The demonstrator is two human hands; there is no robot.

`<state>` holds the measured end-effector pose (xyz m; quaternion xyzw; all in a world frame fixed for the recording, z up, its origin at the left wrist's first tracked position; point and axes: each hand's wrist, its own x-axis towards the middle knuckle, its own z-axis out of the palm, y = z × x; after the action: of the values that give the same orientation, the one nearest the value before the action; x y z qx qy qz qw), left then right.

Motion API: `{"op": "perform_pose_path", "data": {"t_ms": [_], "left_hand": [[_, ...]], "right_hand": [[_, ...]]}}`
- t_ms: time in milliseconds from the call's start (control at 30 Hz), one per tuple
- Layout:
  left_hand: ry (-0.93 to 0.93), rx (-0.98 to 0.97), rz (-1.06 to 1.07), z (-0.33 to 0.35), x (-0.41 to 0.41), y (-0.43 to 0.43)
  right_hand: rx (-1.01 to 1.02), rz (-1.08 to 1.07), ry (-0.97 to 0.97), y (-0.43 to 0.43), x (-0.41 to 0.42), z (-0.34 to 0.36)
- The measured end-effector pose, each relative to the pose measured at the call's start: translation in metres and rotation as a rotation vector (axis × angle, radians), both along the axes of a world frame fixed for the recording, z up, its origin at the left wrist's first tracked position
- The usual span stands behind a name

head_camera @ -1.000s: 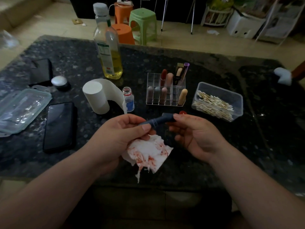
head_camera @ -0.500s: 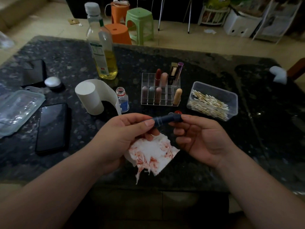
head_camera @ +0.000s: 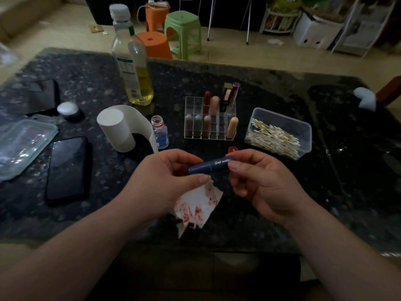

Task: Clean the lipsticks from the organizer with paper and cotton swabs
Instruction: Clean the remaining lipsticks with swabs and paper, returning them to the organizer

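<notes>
One pouch (head_camera: 23,144) at the desk's (head_camera: 325,192) left edge, phone (head_camera: 66,168) just beside it. Paper roll (head_camera: 117,129) left of centre, oil bottle (head_camera: 134,68) behind it, small vial (head_camera: 160,132) touching the roll's loose sheet. Left hand (head_camera: 160,181) over the near edge: thumb and fingers pinched on the blue lipstick's (head_camera: 213,166) left end, red-stained paper (head_camera: 197,205) tucked under the palm and hanging down. Lipstick held off the desk, roughly level, right end slightly higher, in front of the organizer (head_camera: 209,118). Organizer mid-desk, several lipsticks upright in its compartments. Right hand (head_camera: 260,183): thumb and forefinger clamped on the lipstick's right end. Swab box (head_camera: 280,133) right of the organizer, apart from it.
</notes>
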<state>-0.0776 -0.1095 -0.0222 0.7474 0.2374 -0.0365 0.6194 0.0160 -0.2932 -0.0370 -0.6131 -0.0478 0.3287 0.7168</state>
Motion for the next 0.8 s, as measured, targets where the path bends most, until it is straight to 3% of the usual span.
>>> {"op": "perform_pose_path", "data": {"t_ms": [333,400,567,800], "left_hand": [[-0.037,0.185,-0.131,-0.002,-0.003,-0.001],[-0.004,0.097,-0.151,-0.003,-0.002,0.002],[0.239,-0.330,-0.122,-0.008,0.001,0.007],[0.074,-0.069,-0.054,-0.009,0.014,0.000]], "right_hand": [[-0.069,0.051,-0.146,0.000,-0.001,-0.002],[-0.095,0.066,-0.185,-0.001,-0.001,-0.002],[-0.182,0.094,-0.295,0.000,-0.003,0.000],[-0.211,-0.060,-0.291,0.019,-0.001,-0.003]]}}
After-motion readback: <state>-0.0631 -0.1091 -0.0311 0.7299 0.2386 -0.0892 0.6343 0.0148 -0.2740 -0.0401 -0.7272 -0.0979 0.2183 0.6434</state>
